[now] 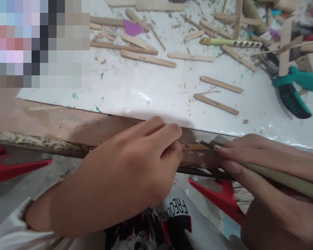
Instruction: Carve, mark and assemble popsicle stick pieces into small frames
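My left hand (133, 163) is closed at the table's front edge, its fingers pressing down a wooden craft stick (194, 147). Only the stick's right end shows beyond my fingers; the rest is hidden under them. My right hand (273, 173) grips a craft knife (284, 177) with a long olive-coloured handle. Its thin metal blade points left and lies at or just above the stick's exposed end; whether it touches, I cannot tell.
A white board (151, 86) covers much of the table, with loose craft sticks (148, 59), shavings and a yellow pen (232, 42) on it. Teal-handled pliers (292, 99) lie at right. Wood shavings (41, 140) line the table's front edge. Red stool parts (219, 198) show below.
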Demonstrator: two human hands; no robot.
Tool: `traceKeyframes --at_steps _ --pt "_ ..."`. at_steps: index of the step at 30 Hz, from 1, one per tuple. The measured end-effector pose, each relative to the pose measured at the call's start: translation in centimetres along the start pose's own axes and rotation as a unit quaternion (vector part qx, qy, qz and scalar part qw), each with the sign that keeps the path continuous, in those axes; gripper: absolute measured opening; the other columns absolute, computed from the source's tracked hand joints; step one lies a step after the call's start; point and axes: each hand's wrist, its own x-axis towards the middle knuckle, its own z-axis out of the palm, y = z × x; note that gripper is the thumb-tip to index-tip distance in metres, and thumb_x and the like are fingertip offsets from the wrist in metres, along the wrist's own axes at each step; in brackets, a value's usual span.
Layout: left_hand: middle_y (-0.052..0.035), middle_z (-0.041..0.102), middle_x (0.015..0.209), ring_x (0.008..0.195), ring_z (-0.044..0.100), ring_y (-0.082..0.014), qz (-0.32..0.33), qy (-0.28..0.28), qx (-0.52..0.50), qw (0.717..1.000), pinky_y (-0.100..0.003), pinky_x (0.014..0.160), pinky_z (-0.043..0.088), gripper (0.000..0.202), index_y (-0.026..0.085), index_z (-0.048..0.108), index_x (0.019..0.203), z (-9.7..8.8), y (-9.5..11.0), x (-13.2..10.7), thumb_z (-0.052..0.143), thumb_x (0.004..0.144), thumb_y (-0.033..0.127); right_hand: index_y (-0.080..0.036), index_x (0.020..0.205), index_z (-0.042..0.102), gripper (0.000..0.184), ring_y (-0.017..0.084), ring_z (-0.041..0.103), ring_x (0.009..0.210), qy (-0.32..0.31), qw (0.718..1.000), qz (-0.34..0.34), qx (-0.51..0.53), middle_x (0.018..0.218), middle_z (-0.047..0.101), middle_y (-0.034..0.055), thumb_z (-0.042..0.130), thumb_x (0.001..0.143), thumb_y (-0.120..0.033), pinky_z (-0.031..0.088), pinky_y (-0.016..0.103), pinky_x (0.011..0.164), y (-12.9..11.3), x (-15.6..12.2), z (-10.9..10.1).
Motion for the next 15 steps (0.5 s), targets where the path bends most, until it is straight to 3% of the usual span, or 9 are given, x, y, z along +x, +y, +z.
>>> traceKeyframes --at_steps 7,11,15 --pt "-0.0062 0.059 0.095 0.093 0.057 -0.0197 0.005 0.001 -0.002 1.0 -0.032 0.083 0.058 0.023 0.013 0.07 0.091 0.0 -0.2 -0.1 0.051 0.099 0.005 -0.03 0.122 0.079 0.032 0.019 0.076 0.081 -0.066 0.997 -0.039 -0.032 0.102 0.08 0.005 0.075 0.092 -0.019 0.064 0.025 0.065 -0.1 -1.3 -0.9" --pt "-0.0055 0.059 0.093 0.092 0.057 -0.0195 0.012 0.0 0.005 1.0 -0.032 0.084 0.057 0.023 0.014 0.07 0.089 0.0 -0.2 0.0 0.051 0.1 0.007 -0.027 0.102 0.083 0.016 0.02 0.079 0.085 -0.05 0.997 -0.032 -0.045 0.103 0.082 0.0046 0.077 0.089 -0.019 0.067 0.024 0.07 -0.8 -0.7 -0.5" --pt "-0.0057 0.059 0.094 0.093 0.058 -0.0201 -0.001 -0.004 0.015 1.0 -0.033 0.085 0.057 0.026 0.015 0.07 0.087 -0.1 -0.1 -0.1 0.049 0.1 0.007 -0.03 0.105 0.084 0.017 0.027 0.081 0.088 -0.045 0.998 -0.034 -0.03 0.1 0.083 0.0054 0.078 0.089 -0.025 0.07 0.033 0.068 -0.8 -0.6 -0.1"
